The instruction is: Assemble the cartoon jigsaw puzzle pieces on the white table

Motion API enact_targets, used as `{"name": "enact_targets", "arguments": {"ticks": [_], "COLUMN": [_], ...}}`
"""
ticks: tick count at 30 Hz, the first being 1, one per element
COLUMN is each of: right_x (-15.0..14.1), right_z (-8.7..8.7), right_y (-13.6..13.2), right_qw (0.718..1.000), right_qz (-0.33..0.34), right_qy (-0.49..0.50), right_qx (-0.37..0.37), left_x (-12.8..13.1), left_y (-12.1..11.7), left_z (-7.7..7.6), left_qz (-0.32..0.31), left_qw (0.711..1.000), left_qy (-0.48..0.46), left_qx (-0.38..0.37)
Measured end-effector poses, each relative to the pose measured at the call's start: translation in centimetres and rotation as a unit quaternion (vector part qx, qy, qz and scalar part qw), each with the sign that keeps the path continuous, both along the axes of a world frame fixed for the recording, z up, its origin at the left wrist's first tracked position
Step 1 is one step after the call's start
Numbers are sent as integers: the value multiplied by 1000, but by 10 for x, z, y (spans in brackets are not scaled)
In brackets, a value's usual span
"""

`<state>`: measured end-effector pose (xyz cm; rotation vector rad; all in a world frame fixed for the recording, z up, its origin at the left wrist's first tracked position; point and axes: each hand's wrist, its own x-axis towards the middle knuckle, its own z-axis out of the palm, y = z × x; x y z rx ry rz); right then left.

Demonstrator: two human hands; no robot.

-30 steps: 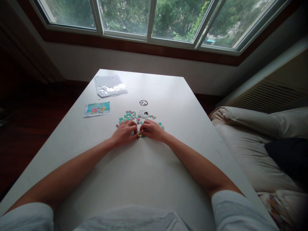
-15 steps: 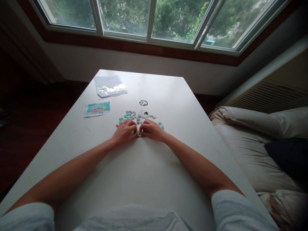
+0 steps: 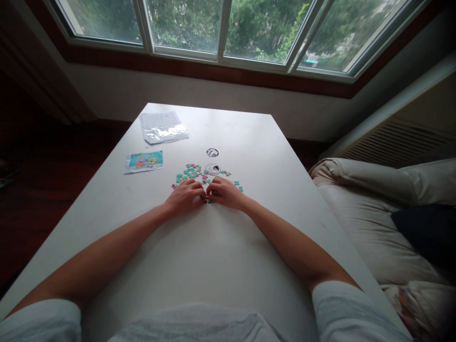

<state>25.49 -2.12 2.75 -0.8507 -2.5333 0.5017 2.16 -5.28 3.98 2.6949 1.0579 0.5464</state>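
My left hand [image 3: 185,195] and my right hand [image 3: 226,192] almost meet over the white table, fingers curled inward in a pinch. Between and under the fingertips are small jigsaw pieces [image 3: 208,202], partly yellow and dark; the fingers cover most of them. Loose jigsaw pieces [image 3: 193,170], mostly teal with some pink, lie scattered beyond my left hand. A few more teal pieces [image 3: 238,185] lie just right of my right hand. Directly past the hands is a round silvery disc [image 3: 213,169] with a dark spot.
A colourful cartoon picture sheet [image 3: 143,162] lies on the left of the white table [image 3: 249,266]. Behind it rests a clear plastic bag with paper [image 3: 164,127]. A second round inset [image 3: 212,152] is farther back. A pale sofa [image 3: 359,213] stands to the right.
My left hand has shifted slightly right, so its fingertips now nearly touch those of my right hand and cover more of the pieces. My right hand has barely moved.
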Motion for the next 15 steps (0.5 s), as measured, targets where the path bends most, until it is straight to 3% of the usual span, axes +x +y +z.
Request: {"name": "enact_targets", "arguments": {"ticks": [10,15], "right_x": [0,1], "right_z": [2,1], "right_y": [-1,0], "right_qw": [1000,1000], "right_qz": [5,5], "right_qy": [9,12], "right_qx": [-5,-5], "left_x": [-9,-13], "left_y": [7,8], "left_z": [7,18], "left_qz": [-85,-128], "left_qw": [996,991], "left_qy": [15,47], "left_qx": [-22,-9]}}
